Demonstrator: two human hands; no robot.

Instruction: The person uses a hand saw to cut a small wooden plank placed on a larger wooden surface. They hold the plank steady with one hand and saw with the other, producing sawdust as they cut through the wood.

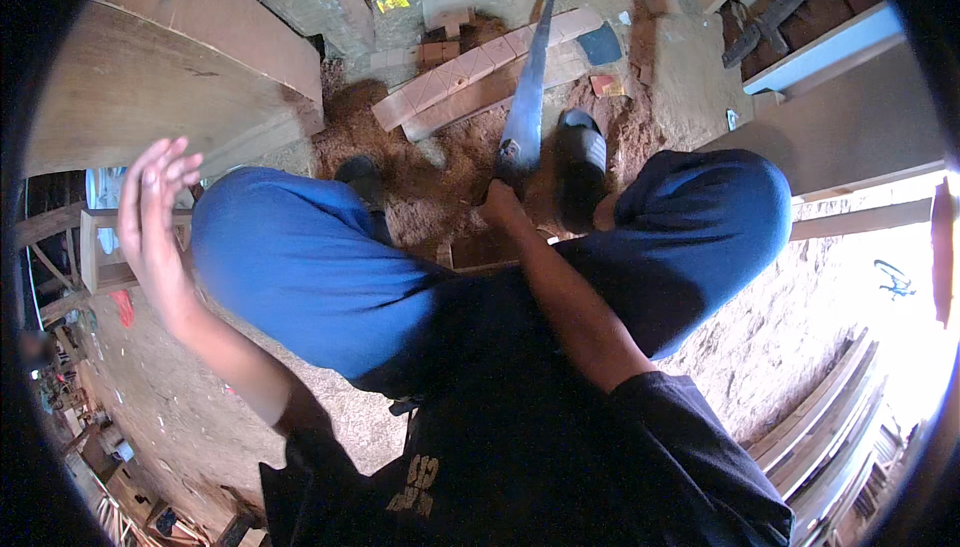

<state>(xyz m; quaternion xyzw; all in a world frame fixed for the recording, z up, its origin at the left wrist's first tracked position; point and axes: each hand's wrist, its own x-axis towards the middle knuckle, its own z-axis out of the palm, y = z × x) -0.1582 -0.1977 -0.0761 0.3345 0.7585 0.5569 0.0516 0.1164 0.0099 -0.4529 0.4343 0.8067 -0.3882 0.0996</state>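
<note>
My right hand [504, 211] is closed round the dark handle of a handsaw [526, 99], between my knees. The saw's long tapering blade points away from me, its tip beyond two pieces of wood. One is a reddish strip [452, 79] with lines marked across it; the other is a plain board [545, 81] just nearer to me. Whether the blade touches either piece, I cannot tell. Off to the left, my left hand [155, 232] is raised beside my left knee, fingers stretched out and holding nothing.
Sawdust [420, 187] covers the ground around my dark sandals [582, 162]. A large wooden panel [170, 87] stands at the left, and more timber rises at the right. Stacked planks [825, 417] lie at the lower right. A yellow scrap [393, 1] lies farther off.
</note>
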